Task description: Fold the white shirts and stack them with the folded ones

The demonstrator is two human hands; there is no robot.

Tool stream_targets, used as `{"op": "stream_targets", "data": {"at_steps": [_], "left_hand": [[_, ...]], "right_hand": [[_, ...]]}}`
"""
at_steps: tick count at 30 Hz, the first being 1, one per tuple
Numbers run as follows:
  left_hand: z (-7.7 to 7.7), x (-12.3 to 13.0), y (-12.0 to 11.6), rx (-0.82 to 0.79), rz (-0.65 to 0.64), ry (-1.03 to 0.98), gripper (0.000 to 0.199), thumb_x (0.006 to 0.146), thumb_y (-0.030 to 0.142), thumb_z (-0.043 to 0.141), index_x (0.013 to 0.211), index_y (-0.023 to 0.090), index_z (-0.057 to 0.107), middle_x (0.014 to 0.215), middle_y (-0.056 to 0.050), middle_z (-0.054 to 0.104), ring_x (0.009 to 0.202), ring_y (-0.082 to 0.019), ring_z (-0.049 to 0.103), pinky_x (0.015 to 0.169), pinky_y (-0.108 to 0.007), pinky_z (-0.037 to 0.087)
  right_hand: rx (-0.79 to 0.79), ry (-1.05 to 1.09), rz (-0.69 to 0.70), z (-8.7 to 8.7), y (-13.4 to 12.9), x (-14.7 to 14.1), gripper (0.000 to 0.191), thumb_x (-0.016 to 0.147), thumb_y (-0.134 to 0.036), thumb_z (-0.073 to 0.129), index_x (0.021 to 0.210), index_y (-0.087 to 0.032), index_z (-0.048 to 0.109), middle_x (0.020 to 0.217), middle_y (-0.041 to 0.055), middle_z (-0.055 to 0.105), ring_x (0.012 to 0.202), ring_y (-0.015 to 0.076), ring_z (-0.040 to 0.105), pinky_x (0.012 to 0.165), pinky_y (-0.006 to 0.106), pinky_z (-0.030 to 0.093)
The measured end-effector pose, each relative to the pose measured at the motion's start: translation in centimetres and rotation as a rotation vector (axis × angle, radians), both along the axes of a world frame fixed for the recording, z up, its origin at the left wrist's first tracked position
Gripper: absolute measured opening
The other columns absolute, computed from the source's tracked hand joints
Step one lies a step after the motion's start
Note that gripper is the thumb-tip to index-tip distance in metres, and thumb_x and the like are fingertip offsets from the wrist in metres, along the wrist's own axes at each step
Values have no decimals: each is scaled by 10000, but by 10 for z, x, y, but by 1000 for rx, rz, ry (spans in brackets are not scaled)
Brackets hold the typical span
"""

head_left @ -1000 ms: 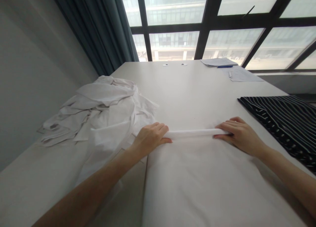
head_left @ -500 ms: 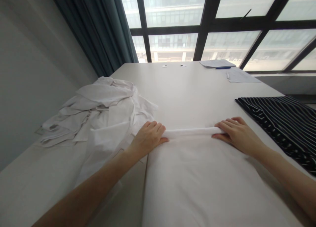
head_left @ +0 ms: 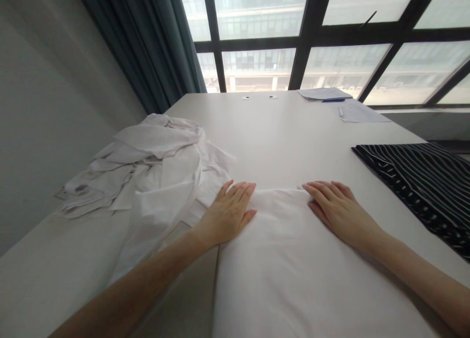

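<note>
A white cloth (head_left: pixel 293 269) lies folded flat on the white table (head_left: pixel 271 142), running from the near edge of the view to a straight far fold. My left hand (head_left: pixel 229 210) rests open on its far left corner, fingers stretched out and thumb apart. On the far right corner my right hand (head_left: pixel 334 205) lies flat with its fingers extended, palm down. Between the hands, the far edge of the cloth shows slight wrinkles. Neither hand grips the fabric.
Crumpled white fabric (head_left: pixel 165 156) is heaped at the left. Black striped cloth (head_left: pixel 422 181) lies at the right. Papers (head_left: pixel 323 93) and a blue pen (head_left: pixel 333 100) are at the far right, before the window. A blue curtain (head_left: pixel 150 44) hangs behind.
Both hands have let go of the rolled far edge and opened onto the cloth. The right hand has moved slightly left, and the edge now lies flatter.
</note>
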State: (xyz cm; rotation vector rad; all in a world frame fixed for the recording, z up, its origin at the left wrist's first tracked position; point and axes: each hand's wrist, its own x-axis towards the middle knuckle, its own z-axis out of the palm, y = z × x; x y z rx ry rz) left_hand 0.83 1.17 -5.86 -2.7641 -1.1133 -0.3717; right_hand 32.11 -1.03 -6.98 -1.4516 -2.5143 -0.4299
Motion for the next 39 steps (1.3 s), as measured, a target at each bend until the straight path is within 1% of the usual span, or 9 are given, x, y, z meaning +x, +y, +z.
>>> {"op": "stream_targets", "data": {"at_steps": [5,9,12,16,19,23,26,28,39], "left_hand": [[0,5,-12,-27,-19,42,642,993,431,399,1485,32,293,1552,-193,336,1464,-278,254,1195,-450,159],[3,11,-23,-75,-139,88,659,980,444,431,1515,94,269,1611,-132,215,1500,-262,131,1207,-411,123],[5,12,-26,-129,-198,105,641,987,446,425,1518,120,275,1613,-109,214,1502,-242,126,1212,-400,106],[7,12,-24,-185,-202,97,645,981,460,442,1512,125,292,1608,-119,224,1500,-249,137,1212,-418,121],[8,12,-22,-216,-203,96,643,979,460,447,1510,130,296,1605,-126,230,1499,-254,136,1211,-432,130],[7,12,-21,-241,-208,76,641,985,482,423,1513,144,292,1606,-126,232,1500,-251,133,1210,-432,136],[6,12,-20,-246,-210,55,637,992,503,390,1514,153,291,1608,-122,229,1500,-249,133,1210,-434,138],[5,12,-20,-241,-211,43,635,993,510,385,1511,152,301,1604,-127,236,1499,-251,142,1208,-442,153],[5,11,-21,-235,-208,45,628,992,527,378,1501,161,327,1603,-118,245,1499,-247,142,1207,-438,159]], "right_hand": [[-5,-17,16,-4,2,3,465,1024,-390,324,1412,-155,426,1406,122,550,1330,301,429,1084,499,271],[-16,-20,4,-2,2,3,487,1029,-412,285,1417,-155,428,1421,119,542,1339,296,426,1087,503,276],[-36,-19,-11,-1,2,3,496,1030,-426,267,1423,-171,428,1429,108,537,1347,288,424,1090,506,281],[-66,-7,-96,-3,1,7,532,1011,-491,290,1471,-238,382,1491,88,474,1380,290,391,1092,515,297],[-29,9,-143,-5,-1,7,583,999,-508,315,1495,-205,353,1528,124,414,1415,314,337,1107,535,281],[4,10,-11,-2,-4,3,565,1012,-417,346,1533,-206,285,1560,105,364,1451,290,272,1141,521,255],[-47,-1,132,1,-6,0,565,1020,-355,362,1557,-258,215,1568,50,356,1450,234,288,1147,467,287],[-72,0,169,1,-7,-1,577,1022,-359,365,1564,-280,183,1557,35,374,1437,219,318,1139,460,307],[-135,-19,40,-1,-5,6,573,1004,-506,337,1546,-357,227,1563,14,360,1424,277,338,1112,529,294]]}}
